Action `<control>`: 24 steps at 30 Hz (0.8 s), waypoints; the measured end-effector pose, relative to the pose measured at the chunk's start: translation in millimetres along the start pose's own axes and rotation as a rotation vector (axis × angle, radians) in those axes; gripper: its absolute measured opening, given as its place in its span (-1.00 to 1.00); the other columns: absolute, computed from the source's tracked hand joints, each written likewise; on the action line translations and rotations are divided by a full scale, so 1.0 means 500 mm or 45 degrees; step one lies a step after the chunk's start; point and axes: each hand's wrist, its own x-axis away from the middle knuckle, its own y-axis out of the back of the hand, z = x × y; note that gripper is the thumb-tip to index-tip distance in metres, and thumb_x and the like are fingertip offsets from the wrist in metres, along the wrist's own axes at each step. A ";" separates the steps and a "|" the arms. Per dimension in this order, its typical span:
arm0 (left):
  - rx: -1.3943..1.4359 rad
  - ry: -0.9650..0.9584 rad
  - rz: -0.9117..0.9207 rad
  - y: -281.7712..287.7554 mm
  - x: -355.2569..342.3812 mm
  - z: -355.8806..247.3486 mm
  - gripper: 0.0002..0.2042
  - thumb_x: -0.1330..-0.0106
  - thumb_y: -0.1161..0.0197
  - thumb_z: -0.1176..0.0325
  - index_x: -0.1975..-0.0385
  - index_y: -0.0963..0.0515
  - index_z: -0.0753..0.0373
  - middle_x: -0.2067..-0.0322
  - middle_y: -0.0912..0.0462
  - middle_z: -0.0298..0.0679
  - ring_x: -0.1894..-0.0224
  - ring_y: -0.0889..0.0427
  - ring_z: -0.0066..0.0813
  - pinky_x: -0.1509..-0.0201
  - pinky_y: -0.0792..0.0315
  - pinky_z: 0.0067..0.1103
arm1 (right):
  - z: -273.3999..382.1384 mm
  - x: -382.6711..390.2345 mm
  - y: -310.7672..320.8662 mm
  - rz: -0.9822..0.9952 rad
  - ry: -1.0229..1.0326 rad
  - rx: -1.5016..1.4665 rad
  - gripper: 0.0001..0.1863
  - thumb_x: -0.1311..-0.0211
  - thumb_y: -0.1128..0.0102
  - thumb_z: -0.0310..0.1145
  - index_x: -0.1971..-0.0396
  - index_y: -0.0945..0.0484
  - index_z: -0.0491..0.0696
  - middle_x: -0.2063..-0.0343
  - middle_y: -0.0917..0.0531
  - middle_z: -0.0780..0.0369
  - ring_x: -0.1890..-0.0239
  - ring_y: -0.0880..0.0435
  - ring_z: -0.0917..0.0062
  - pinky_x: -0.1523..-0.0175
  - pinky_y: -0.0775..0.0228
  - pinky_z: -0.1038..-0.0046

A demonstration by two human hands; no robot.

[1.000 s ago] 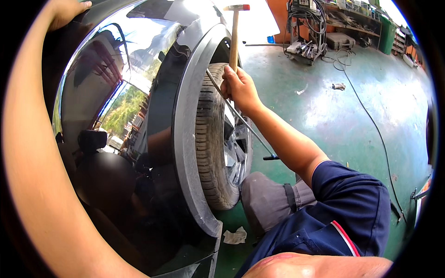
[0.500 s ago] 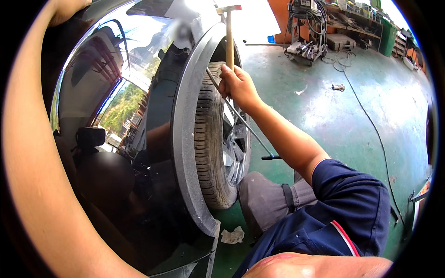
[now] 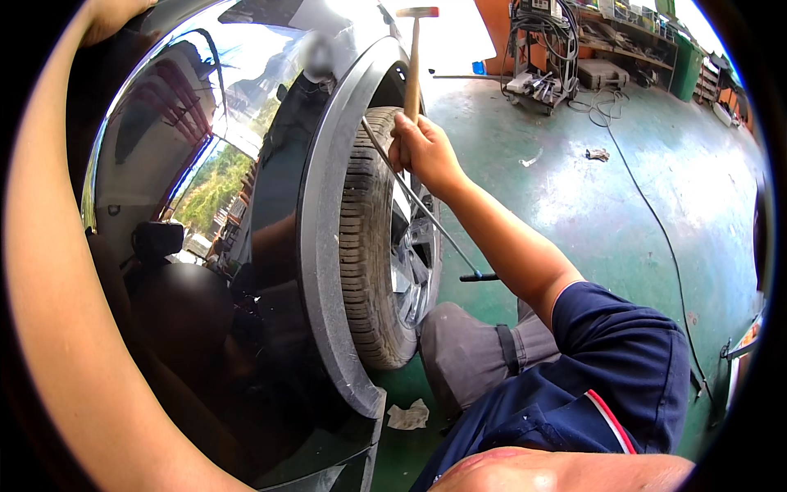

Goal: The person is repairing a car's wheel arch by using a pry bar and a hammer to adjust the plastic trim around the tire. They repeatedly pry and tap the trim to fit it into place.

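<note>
My right hand (image 3: pixel 424 154) is closed round the wooden handle of a hammer (image 3: pixel 415 66), whose head points up beside the wheel arch. A thin metal rod (image 3: pixel 447 234) with a black crosswise handle slants down past this hand, its upper end at the tyre (image 3: pixel 365 254). Whether my fingers also touch the rod is hard to see. Up at the far left, my left hand (image 3: pixel 111 18) rests on the edge of the glossy black car panel (image 3: pixel 279 197), its fingers mostly hidden. Grey trim (image 3: pixel 321 246) borders the wheel arch.
A crumpled paper (image 3: pixel 407 415) lies on the green floor below the tyre. Against the back stand a cart (image 3: pixel 541 86) with cables and tools, a grey case (image 3: pixel 602 75) and shelves (image 3: pixel 631 41). A long black cable (image 3: pixel 656 213) runs along the right.
The hammer and my right hand have shifted slightly to the right, the hammer tilting a little that way. The car sits slightly further left in view. My left hand stays at the panel edge.
</note>
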 end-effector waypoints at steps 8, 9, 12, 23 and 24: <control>-0.014 0.021 0.006 0.009 0.004 -0.011 -0.33 -0.53 0.13 -0.23 0.08 -0.66 0.34 0.11 -0.65 0.06 0.06 -0.63 0.00 -0.12 -0.46 -0.29 | -0.022 0.025 -0.003 0.016 0.009 -0.030 -0.63 -0.59 0.02 -0.06 0.28 -0.44 -0.07 0.65 -0.57 0.27 0.65 -0.48 0.61 0.50 -0.28 0.57; -0.016 0.023 0.004 0.009 0.006 -0.012 -0.33 -0.53 0.13 -0.23 0.08 -0.66 0.34 0.11 -0.65 0.06 0.05 -0.62 0.00 -0.13 -0.46 -0.29 | -0.024 0.026 -0.003 0.003 0.017 -0.032 -0.64 -0.59 0.02 -0.06 0.28 -0.44 -0.07 0.64 -0.57 0.26 0.65 -0.49 0.61 0.49 -0.28 0.56; -0.026 0.039 0.015 0.012 0.010 -0.013 -0.34 -0.53 0.13 -0.23 0.07 -0.65 0.34 0.09 -0.64 0.06 0.04 -0.62 0.00 -0.14 -0.46 -0.29 | -0.029 0.028 -0.003 0.014 -0.002 -0.016 -0.65 -0.59 0.02 -0.07 0.27 -0.44 -0.07 0.63 -0.57 0.26 0.65 -0.49 0.60 0.49 -0.28 0.56; -0.048 0.104 0.036 0.037 0.035 -0.031 -0.34 -0.53 0.12 -0.22 0.03 -0.64 0.33 0.03 -0.62 0.05 -0.02 -0.59 0.00 -0.18 -0.43 -0.29 | -0.036 0.029 -0.001 0.026 0.020 0.034 -0.66 -0.60 0.04 -0.09 0.29 -0.43 -0.06 0.65 -0.57 0.27 0.66 -0.48 0.62 0.51 -0.27 0.57; -0.054 0.109 0.041 0.041 0.040 -0.034 -0.34 -0.53 0.12 -0.22 0.02 -0.64 0.33 0.03 -0.62 0.05 -0.02 -0.58 0.00 -0.18 -0.43 -0.29 | -0.035 0.029 -0.001 0.063 -0.013 0.054 -0.66 -0.60 0.04 -0.10 0.30 -0.43 -0.06 0.66 -0.57 0.27 0.67 -0.48 0.62 0.51 -0.27 0.57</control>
